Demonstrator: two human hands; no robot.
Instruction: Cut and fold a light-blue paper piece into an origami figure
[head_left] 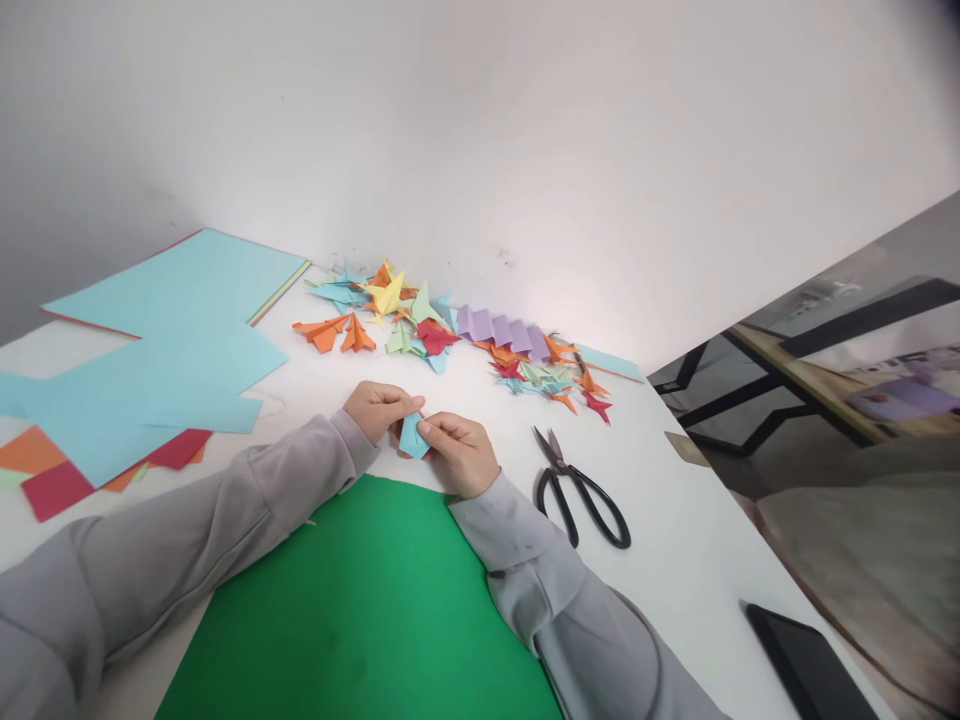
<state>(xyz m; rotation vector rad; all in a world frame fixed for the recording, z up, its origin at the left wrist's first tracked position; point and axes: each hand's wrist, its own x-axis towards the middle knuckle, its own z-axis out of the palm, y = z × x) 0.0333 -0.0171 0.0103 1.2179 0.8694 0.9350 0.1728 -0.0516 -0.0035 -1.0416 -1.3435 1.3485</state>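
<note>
A small piece of folded light blue paper (pixel 412 438) is held between my two hands above the white table, just past the far edge of a green sheet (pixel 360 600). My left hand (pixel 381 408) pinches its upper left side between thumb and fingers. From the right, my right hand (pixel 463 450) grips the paper with the thumb on its face. Crease lines run down the paper's front; its back is hidden, and the fingers behind it show only in part.
Colourful folded paper figures (pixel 390 295) and a purple pleated strip (pixel 502 330) line the wall. Black-handled scissors (pixel 577 490) lie to the right, a black phone (pixel 810 660) near the right edge. Blue sheets (pixel 180 280) and red and orange squares (pixel 56 490) lie left.
</note>
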